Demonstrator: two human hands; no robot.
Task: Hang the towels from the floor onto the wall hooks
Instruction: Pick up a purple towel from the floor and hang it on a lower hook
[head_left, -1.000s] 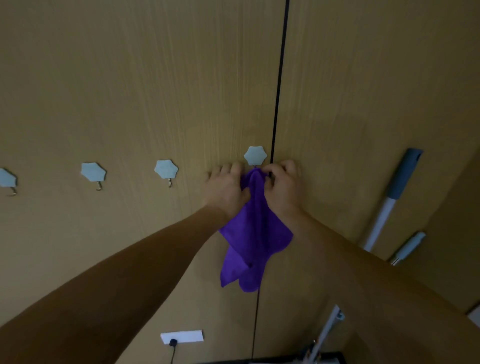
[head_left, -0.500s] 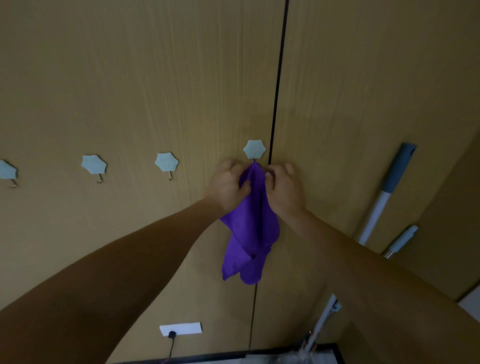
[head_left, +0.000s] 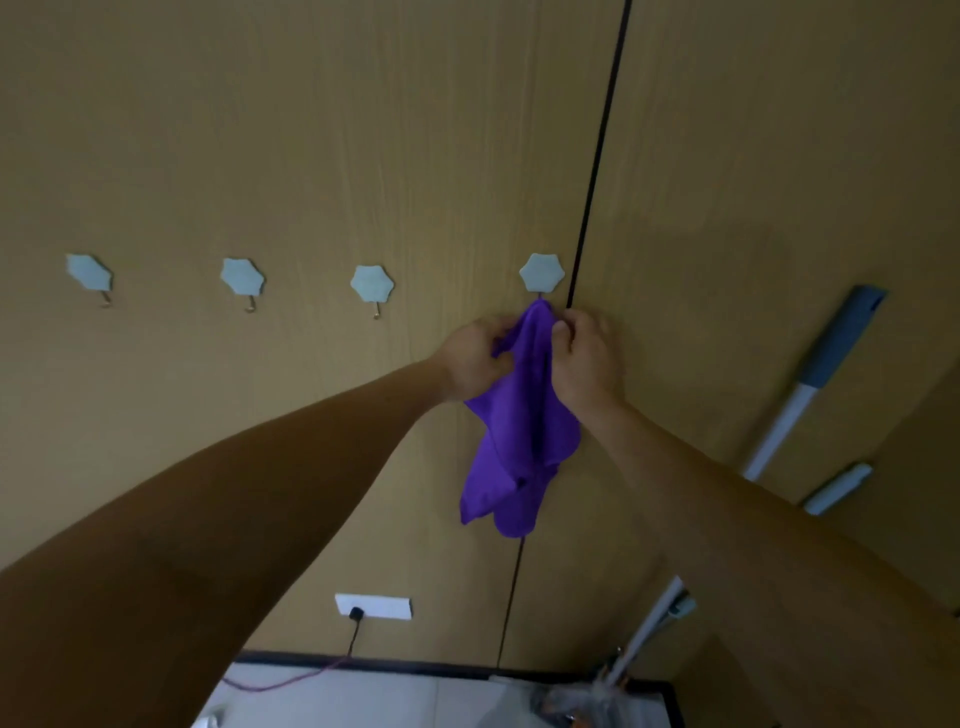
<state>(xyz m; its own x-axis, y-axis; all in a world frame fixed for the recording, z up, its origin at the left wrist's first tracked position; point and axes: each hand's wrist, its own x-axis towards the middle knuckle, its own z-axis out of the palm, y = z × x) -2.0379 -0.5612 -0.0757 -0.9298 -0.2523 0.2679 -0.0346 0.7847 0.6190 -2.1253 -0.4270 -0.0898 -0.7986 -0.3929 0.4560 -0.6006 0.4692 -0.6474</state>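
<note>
Wood-grain wall (head_left: 311, 156), pale hooks (head_left: 371, 283), floor (head_left: 389, 696) below.

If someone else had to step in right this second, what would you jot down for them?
Left hand: gripping the purple towel near its top.
Right hand: gripping the same towel on the other side.
The towel's top sits right under the rightmost hook; whether it has caught on the hook cannot be seen.
Three hooks to the left are bare.
Done: the towel is up at the wall.
Left: check that it holds, let go, then hang any other towels; none show here.
</note>
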